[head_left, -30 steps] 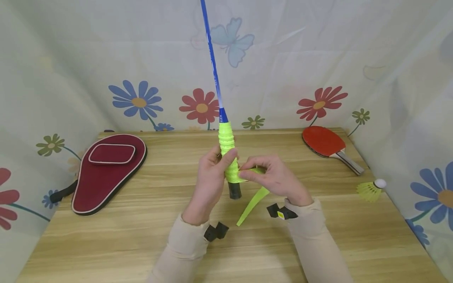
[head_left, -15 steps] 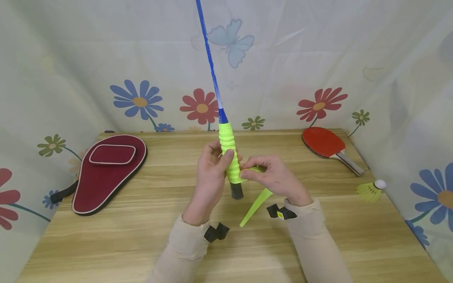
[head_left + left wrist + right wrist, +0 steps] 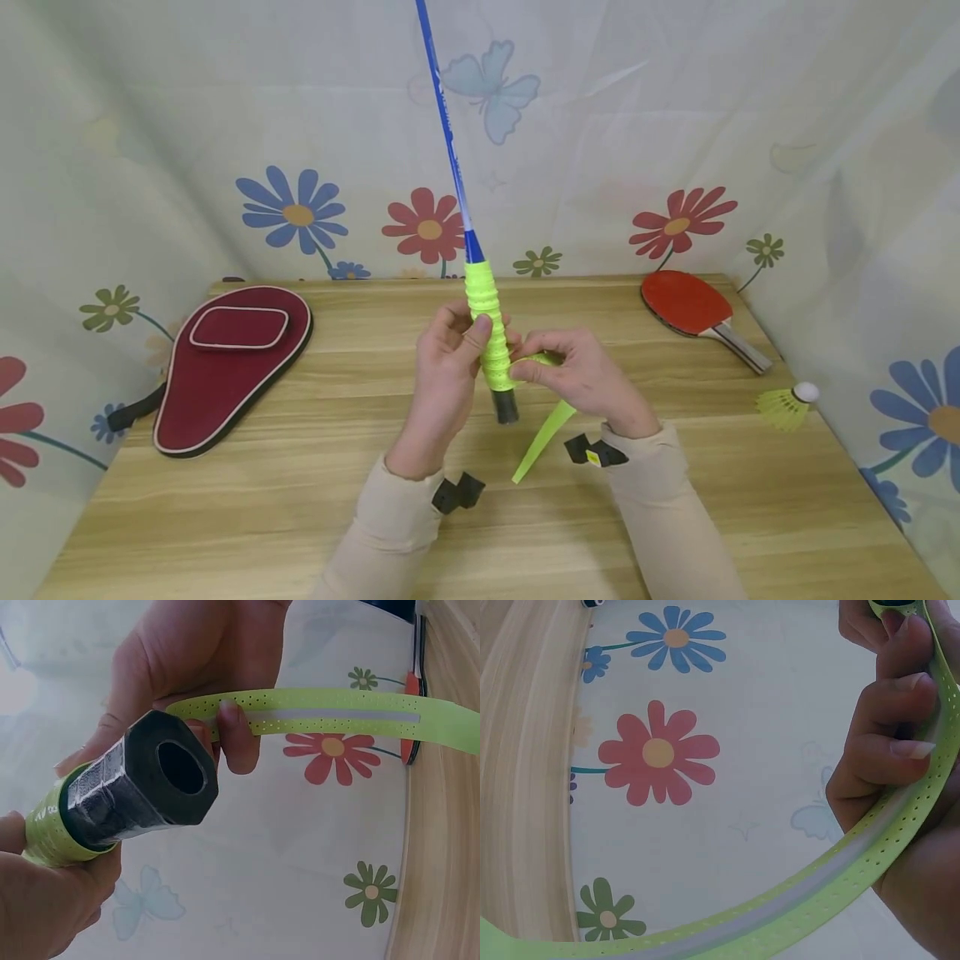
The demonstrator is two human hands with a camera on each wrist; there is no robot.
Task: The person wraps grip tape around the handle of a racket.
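Observation:
A badminton racket with a blue shaft (image 3: 444, 117) is held upright and slightly tilted, its head out of view. My left hand (image 3: 447, 358) grips the handle, thumb along the front. Neon-yellow perforated grip tape (image 3: 482, 287) covers most of the handle in ridged turns; the black butt end (image 3: 506, 407) is bare, and its octagonal face (image 3: 171, 769) shows in the left wrist view. Close by the lower turns, my right hand (image 3: 581, 371) pinches the loose grip tape (image 3: 322, 714) between thumb and fingers. The tape's tapered tail (image 3: 543, 442) hangs below that hand.
A dark red paddle case (image 3: 217, 392) lies on the wooden table (image 3: 337, 517) at left. To the right are a red table tennis paddle (image 3: 686, 302) and a yellow shuttlecock (image 3: 783, 406). A flowered curtain (image 3: 585, 208) stands behind.
The racket has turned slightly on its axis, and its butt has shifted a little to the right. The hanging tape tail has swung slightly right. Both hands keep their holds.

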